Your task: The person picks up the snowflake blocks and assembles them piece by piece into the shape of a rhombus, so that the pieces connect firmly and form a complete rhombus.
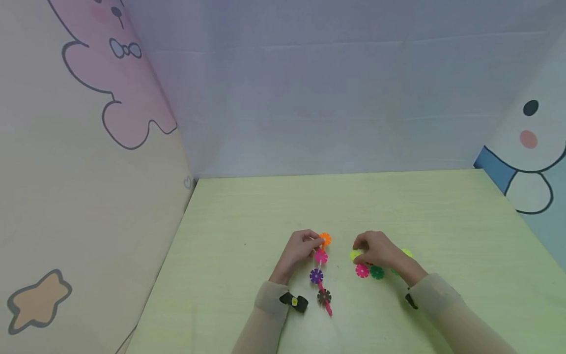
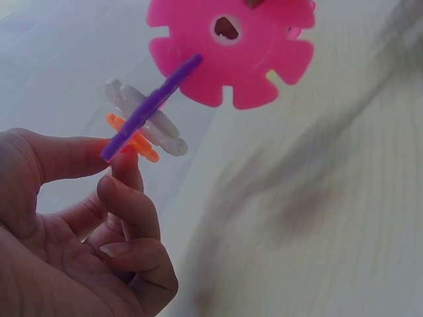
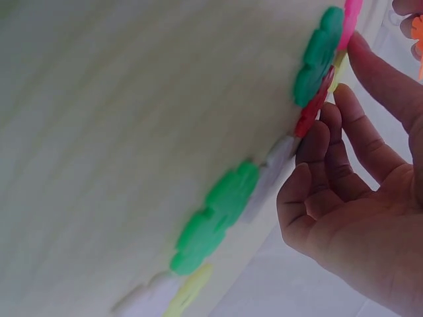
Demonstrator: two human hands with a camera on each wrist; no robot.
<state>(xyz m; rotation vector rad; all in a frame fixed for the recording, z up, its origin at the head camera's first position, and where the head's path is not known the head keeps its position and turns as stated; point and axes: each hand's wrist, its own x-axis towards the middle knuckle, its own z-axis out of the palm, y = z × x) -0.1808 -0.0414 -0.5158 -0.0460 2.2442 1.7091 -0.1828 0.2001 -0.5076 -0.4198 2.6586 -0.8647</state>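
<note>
My left hand point(image 1: 301, 248) pinches the orange end of a chain of slotted plastic discs. Below its orange disc point(image 1: 325, 239) come a pink disc point(image 1: 321, 256), a purple disc point(image 1: 316, 276) and a brown disc point(image 1: 324, 296), with red ones set edgewise. In the left wrist view the thumb and a finger meet at an orange disc point(image 2: 148, 150), beside a white disc point(image 2: 170, 140). My right hand point(image 1: 376, 248) holds a yellow disc point(image 1: 354, 254) between thumb and fingers, low over the table. Close to it are a pink disc point(image 1: 362, 271) and a dark green disc point(image 1: 377, 272).
More loose discs lie under and beside the right forearm: a yellow-green disc point(image 1: 408, 252), a lighter green disc point(image 3: 215, 218) and white ones. The pale green table point(image 1: 247, 211) ends at a grey-white curtain point(image 1: 331, 108) behind. Cartoon-printed walls stand at both sides.
</note>
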